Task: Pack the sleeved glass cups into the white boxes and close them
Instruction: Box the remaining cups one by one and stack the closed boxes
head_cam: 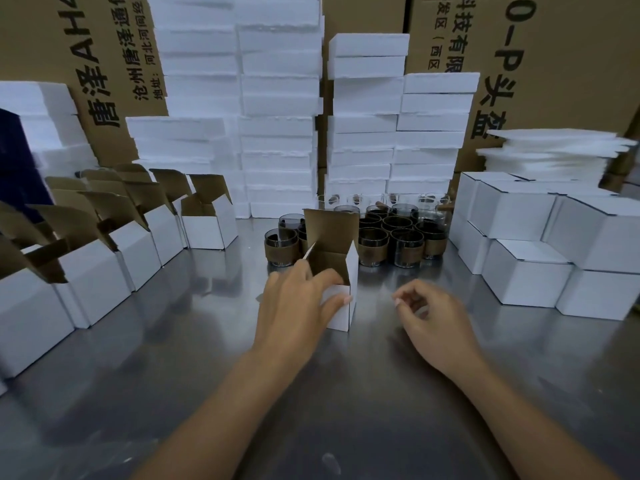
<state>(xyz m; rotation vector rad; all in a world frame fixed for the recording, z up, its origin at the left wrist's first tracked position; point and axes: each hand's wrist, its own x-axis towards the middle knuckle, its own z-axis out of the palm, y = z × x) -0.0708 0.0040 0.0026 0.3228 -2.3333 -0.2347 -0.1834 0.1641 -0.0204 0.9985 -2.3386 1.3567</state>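
A small white box point(341, 308) with a brown inside stands open in the middle of the steel table, its lid flap upright. My left hand point(298, 303) grips this box at its near left corner, thumb on the front face and fingers at the rim. My right hand point(429, 311) hovers to the right of the box with loosely curled fingers and holds nothing. Behind the box stand several glass cups with brown sleeves point(407, 249). I cannot see whether the open box holds a cup.
A row of open white boxes point(145, 237) runs along the left. Closed white boxes point(526, 271) are stacked at the right. Tall stacks of white foam blocks point(277, 133) and brown cartons point(554, 64) fill the back. A pile of foam sheets point(554, 150) lies at far right.
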